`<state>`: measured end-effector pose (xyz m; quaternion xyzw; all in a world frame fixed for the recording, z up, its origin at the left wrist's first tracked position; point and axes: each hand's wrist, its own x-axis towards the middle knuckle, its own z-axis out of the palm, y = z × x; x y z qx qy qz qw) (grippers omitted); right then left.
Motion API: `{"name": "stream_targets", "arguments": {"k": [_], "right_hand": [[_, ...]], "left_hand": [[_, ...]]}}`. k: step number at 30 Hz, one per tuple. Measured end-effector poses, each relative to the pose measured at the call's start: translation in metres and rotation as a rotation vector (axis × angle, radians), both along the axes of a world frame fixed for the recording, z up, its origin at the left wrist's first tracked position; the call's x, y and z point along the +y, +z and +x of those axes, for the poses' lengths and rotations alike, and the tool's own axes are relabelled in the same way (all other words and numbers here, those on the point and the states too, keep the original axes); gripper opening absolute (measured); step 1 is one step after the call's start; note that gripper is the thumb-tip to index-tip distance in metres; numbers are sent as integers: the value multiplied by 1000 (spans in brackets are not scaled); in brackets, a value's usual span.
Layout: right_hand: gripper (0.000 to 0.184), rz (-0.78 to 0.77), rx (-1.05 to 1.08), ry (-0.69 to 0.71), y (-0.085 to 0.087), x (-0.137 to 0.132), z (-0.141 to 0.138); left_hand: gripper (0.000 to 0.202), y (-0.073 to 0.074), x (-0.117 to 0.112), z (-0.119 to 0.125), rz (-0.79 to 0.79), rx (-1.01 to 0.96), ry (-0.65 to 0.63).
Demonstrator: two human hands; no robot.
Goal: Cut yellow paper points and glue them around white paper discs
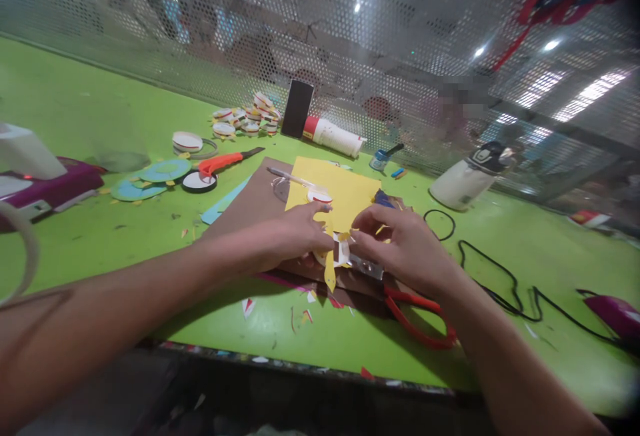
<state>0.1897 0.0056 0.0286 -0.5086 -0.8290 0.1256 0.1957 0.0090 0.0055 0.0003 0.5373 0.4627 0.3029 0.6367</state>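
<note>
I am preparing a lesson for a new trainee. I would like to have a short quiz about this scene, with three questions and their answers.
1. Which is nearer to the red-handled scissors by the front edge of the green table: the left hand or the right hand?
2. True or false: the dark slab in front of the perforated screen lies flat.
3. Choose one. The sheet just beyond the small paper piece between the hands is: a) black; b) yellow; c) white.

Key
1. The right hand.
2. False; the dark slab stands upright.
3. b; it is the yellow sheet.
</note>
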Motion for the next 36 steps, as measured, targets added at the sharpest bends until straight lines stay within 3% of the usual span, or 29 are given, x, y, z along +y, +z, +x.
{"name": "stream_targets", "arguments": {"k": [7, 20, 28, 36], "right_hand": [[15, -85, 147, -54, 3, 3, 6], [26, -210, 67, -45, -4, 2, -4], [14, -214, 0, -86, -4, -1, -13], [15, -195, -22, -95, -5, -2, -14]], "left_hand": [[91, 3, -1, -2, -41, -30, 12], [91, 8, -3, -2, -6, -26, 8], [92, 3, -2, -1, 40, 57, -12], [87, 5, -4, 1, 44, 40, -25]]}}
